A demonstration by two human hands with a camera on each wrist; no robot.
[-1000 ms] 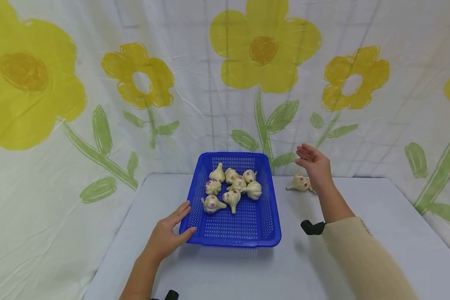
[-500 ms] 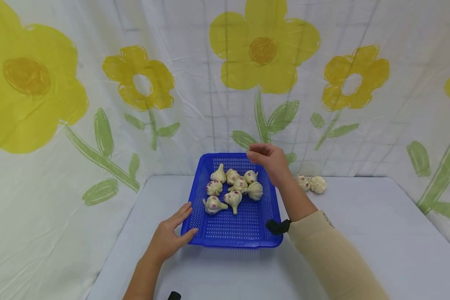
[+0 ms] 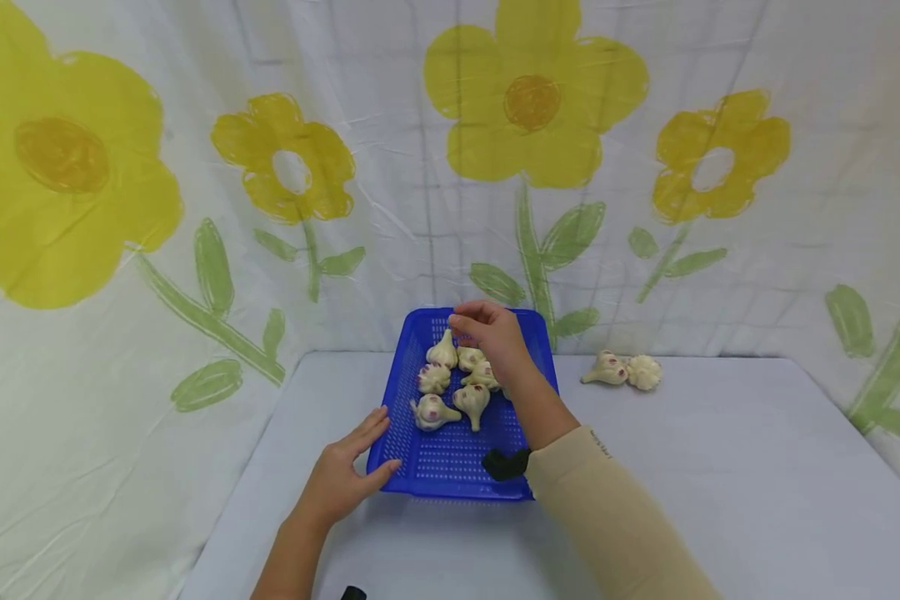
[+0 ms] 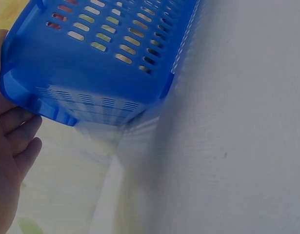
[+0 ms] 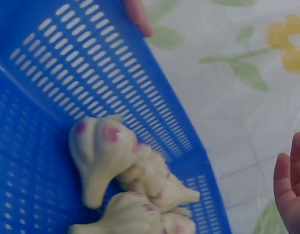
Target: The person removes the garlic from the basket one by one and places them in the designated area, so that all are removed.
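A blue perforated plastic basket (image 3: 472,479) stands on the table, holding several garlic bulbs (image 3: 472,403) with purple marks. My left hand (image 3: 340,475) rests against its near-left corner, thumb and fingers spread along the rim. From below, the left wrist view shows relaxed fingers (image 4: 25,134) beside the basket's corner. Over the back of the basket is my right hand (image 3: 495,333), fingertips just above a bulb with an upright stem (image 3: 443,352). I see nothing held in it. The right wrist view has its fingers (image 5: 292,183) at the right edge, apart from the bulbs.
Two garlic bulbs (image 3: 605,367) lie on the white table (image 3: 720,467), right of the basket near the back. Behind the table hangs a white curtain (image 3: 390,275) with yellow flowers.
My right hand has moved left, from above the two bulbs on the table to above the basket's bulbs. The left hand stays at the basket's corner; the bulbs look unmoved.
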